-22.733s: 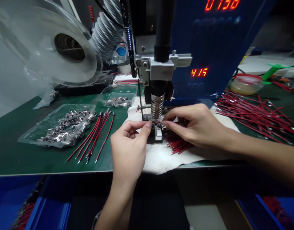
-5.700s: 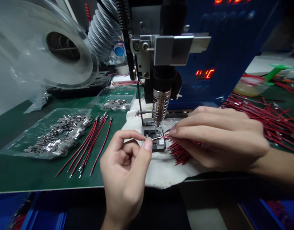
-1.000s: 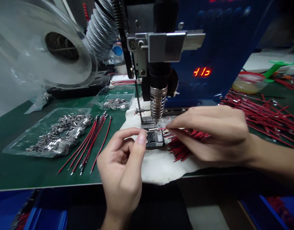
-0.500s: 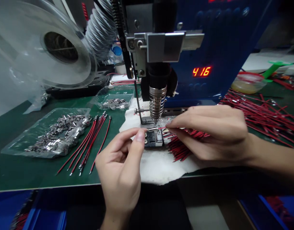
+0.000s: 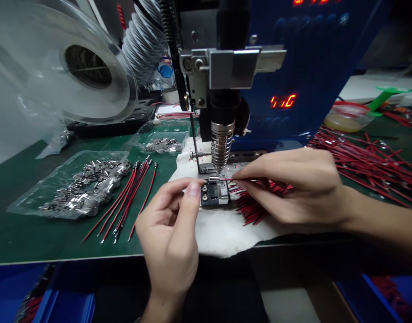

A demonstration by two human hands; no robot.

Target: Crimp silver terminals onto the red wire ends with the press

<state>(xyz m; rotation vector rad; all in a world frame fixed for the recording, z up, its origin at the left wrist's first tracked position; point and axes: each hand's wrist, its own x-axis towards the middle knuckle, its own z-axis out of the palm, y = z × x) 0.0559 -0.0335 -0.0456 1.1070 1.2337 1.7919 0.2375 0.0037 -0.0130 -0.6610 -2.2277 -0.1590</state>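
My right hand (image 5: 293,188) pinches a thin red wire (image 5: 227,179) between thumb and fingertips. At the wire's left end a small silver metal cylinder (image 5: 214,179) lies at the black fixture block (image 5: 209,199), directly under the spring-wrapped tip (image 5: 222,146) of the machine. My left hand (image 5: 174,229) has thumb and index finger pressed together just left of the cylinder, with a small gap between. Whether anything is between those fingertips is hidden. A bundle of red and black wires (image 5: 256,208) lies below my right hand on a white cloth (image 5: 222,237).
A blue machine (image 5: 293,58) with red digits stands behind. On the green table (image 5: 34,242), left, are a clear bag of metal cylinders (image 5: 88,188), wires with cylinders on their ends (image 5: 128,202) and a second bag (image 5: 163,145). More red wires (image 5: 367,161) lie right.
My left fingertips have drawn slightly left, off the metal cylinder, showing more of the fixture block. My right hand stays almost still with the wire. The view has shifted slightly.
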